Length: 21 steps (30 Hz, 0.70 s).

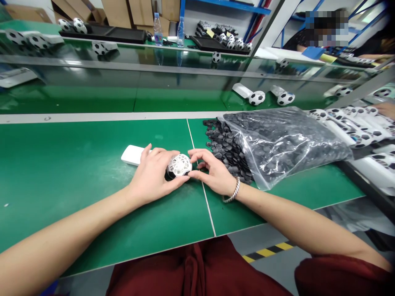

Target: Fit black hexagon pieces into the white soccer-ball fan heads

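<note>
From here I see the left hand (156, 170) curled snugly round a latticed ball (180, 164), roughly at the person's 12 o'clock. The right hand (214, 172) is at the ball's 3 o'clock, fingers half-curled, can't tell if they're gripping anything.

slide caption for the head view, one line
Left hand holding a lattice-topped miniature soccer ball, right hand at its edge, loose black pieces beside a clear plastic bag.

Head view above green bench (46, 172), facing forward, down
</note>
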Available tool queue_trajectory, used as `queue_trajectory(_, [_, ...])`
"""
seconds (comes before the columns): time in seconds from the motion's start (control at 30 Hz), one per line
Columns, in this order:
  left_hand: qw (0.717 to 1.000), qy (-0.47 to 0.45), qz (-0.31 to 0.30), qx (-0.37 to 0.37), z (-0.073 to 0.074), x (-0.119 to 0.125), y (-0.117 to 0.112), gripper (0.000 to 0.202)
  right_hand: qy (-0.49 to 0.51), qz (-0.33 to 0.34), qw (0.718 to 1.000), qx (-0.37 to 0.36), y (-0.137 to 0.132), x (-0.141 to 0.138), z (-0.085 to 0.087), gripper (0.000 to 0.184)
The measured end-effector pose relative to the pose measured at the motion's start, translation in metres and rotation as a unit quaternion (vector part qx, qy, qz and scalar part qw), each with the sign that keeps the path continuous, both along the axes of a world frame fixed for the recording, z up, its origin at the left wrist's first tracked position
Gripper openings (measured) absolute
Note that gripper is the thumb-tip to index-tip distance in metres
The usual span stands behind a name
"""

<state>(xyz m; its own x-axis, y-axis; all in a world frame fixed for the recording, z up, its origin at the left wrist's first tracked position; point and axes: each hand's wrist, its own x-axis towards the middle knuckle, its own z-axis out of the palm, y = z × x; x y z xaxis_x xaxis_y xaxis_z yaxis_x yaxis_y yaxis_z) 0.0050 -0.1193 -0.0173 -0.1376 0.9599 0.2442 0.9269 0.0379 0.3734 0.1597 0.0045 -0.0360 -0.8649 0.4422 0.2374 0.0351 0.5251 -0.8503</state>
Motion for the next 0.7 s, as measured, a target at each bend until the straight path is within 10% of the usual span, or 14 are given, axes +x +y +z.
queue_trajectory(0.3, [0.998, -0.016, -0.012, 0.052, -0.002, -0.001, 0.002, 0.050, 0.007, 0.069, 0.984, -0.167, 0.001, -0.012, 0.003, 0.037])
queue_trajectory(0.5, [0.998, -0.038, -0.035, 0.020, 0.001, -0.007, 0.003, 0.049, -0.016, 0.051, 0.994, -0.097, 0.011, -0.011, 0.009, 0.027])
queue_trajectory(0.7, [0.997, -0.038, -0.066, -0.020, 0.007, -0.019, 0.002, 0.059, -0.098, -0.042, 0.978, 0.177, 0.037, 0.016, 0.024, 0.006])
